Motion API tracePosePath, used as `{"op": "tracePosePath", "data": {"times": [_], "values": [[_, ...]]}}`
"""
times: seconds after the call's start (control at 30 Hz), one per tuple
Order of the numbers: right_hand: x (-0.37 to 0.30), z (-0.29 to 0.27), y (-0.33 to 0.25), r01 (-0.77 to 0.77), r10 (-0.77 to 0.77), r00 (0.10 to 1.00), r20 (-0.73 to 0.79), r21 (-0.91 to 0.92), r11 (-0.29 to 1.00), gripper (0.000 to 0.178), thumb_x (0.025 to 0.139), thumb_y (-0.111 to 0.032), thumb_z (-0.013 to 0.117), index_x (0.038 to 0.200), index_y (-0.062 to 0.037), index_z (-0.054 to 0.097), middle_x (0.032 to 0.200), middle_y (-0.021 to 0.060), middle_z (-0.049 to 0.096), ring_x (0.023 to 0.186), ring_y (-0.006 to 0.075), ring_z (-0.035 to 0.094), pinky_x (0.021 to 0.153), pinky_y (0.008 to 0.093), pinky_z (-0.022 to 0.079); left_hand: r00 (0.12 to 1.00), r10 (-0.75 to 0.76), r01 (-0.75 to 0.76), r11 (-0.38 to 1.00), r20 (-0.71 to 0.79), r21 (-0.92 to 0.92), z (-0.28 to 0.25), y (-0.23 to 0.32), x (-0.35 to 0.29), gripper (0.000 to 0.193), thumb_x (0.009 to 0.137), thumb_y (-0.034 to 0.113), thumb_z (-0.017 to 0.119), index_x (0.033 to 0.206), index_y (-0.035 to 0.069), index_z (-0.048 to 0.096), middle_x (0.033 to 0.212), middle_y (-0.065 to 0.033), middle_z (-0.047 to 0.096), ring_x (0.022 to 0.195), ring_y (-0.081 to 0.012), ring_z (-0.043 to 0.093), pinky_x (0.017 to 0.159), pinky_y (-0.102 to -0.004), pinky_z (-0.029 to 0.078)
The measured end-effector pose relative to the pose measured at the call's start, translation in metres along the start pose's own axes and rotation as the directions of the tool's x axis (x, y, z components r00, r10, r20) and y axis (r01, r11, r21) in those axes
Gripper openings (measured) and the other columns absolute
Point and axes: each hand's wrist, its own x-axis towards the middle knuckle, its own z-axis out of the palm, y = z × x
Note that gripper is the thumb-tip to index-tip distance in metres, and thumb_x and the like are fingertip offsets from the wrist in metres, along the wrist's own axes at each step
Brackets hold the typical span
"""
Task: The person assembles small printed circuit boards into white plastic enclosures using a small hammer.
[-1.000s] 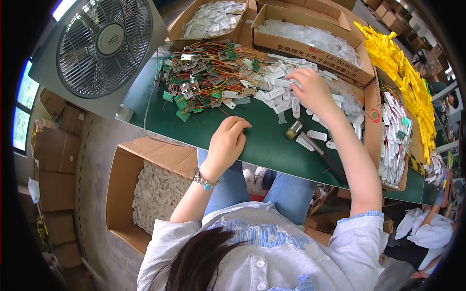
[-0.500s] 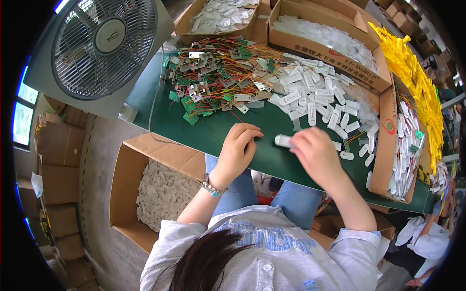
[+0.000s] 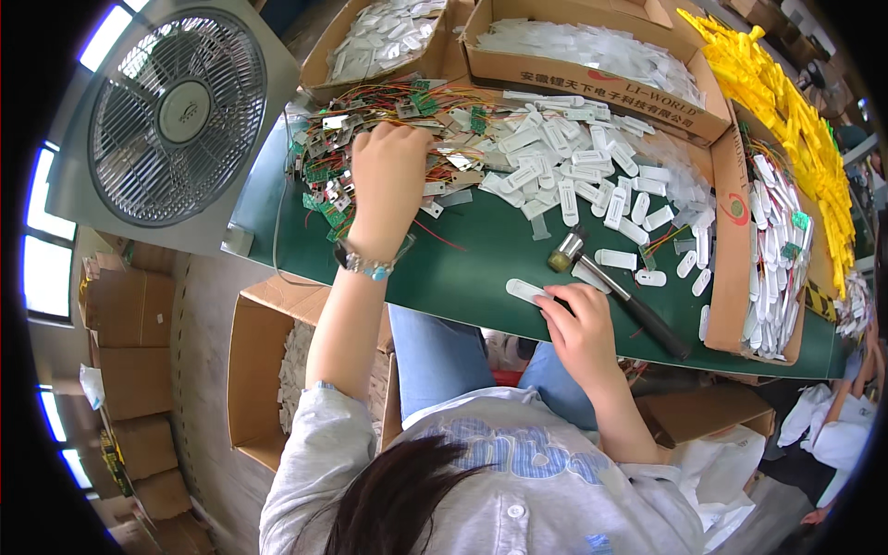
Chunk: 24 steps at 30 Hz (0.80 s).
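My right hand (image 3: 581,333) is closed at the table's near edge, its thumb and fingers pinching one end of a long white plastic casing (image 3: 524,289). The casing lies low over the green tabletop. Farther left, my left hand (image 3: 393,171) reaches into a heap of small green circuit boards with metal plates and red and yellow wires (image 3: 328,199). Its fingers curl down into the heap, and the fingertips are hidden. A hammer (image 3: 622,294) with a black handle lies just beyond my right hand. Many white casings (image 3: 564,157) are piled behind the hammer.
A large grey fan (image 3: 185,111) stands at the left. Cardboard boxes of translucent pieces (image 3: 592,55) line the far side. At the right, a box (image 3: 735,250) holds wired white units, beside a yellow heap (image 3: 786,120). An open carton (image 3: 254,370) stands below the table on the left.
My left hand has moved far and left, from the near edge to the wired boards. My right hand has come nearer with the white casing, and the hammer now shows.
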Motion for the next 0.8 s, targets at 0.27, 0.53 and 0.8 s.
{"op": "tracePosePath", "data": {"times": [0.27, 0.53, 0.8], "values": [[-0.002, 0.000, 0.002, 0.008, -0.006, 0.999, -0.040, 0.046, 0.999, 0.033, 0.075, -0.002, 0.074, 0.107, -0.0064, 0.066, 0.101, 0.0051, 0.064, 0.095, 0.0254, 0.060, 0.080, 0.0398, 0.046, 0.900, -0.420, 0.288, 0.777, -0.120, -0.560, -0.045, 0.003, -0.017, 0.014, 0.090, 0.005, 0.068, 0.103, -0.001, 0.069, 0.092, -0.0102, 0.072, 0.084, -0.0165, 0.069, 0.077, -0.0285, 0.053], [0.003, -0.011, -0.004, -0.103, 0.098, 0.993, 0.068, 0.074, 0.992, 0.036, 0.078, -0.010, 0.075, 0.113, -0.0066, 0.066, 0.103, 0.0075, 0.062, 0.093, 0.0262, 0.058, 0.081, 0.0407, 0.046, 0.787, -0.596, 0.218, 0.507, -0.157, -0.834, -0.079, 0.003, -0.030, 0.012, 0.097, 0.004, 0.062, 0.105, -0.004, 0.066, 0.094, -0.0067, 0.069, 0.084, -0.0120, 0.067, 0.077, -0.0228, 0.052], [0.036, -0.018, 0.011, 0.251, -0.222, 0.955, 0.196, -0.139, 0.958, 0.023, 0.080, -0.011, 0.067, 0.103, -0.0054, 0.069, 0.127, 0.0058, 0.062, 0.117, 0.0245, 0.056, 0.096, 0.0407, 0.047, 0.979, -0.178, 0.196, 0.658, 0.103, -0.727, -0.093, 0.040, -0.049, 0.012, 0.082, -0.005, 0.065, 0.091, 0.000, 0.070, 0.086, -0.0103, 0.069, 0.080, -0.0209, 0.064, 0.072, -0.0305, 0.050]]}}
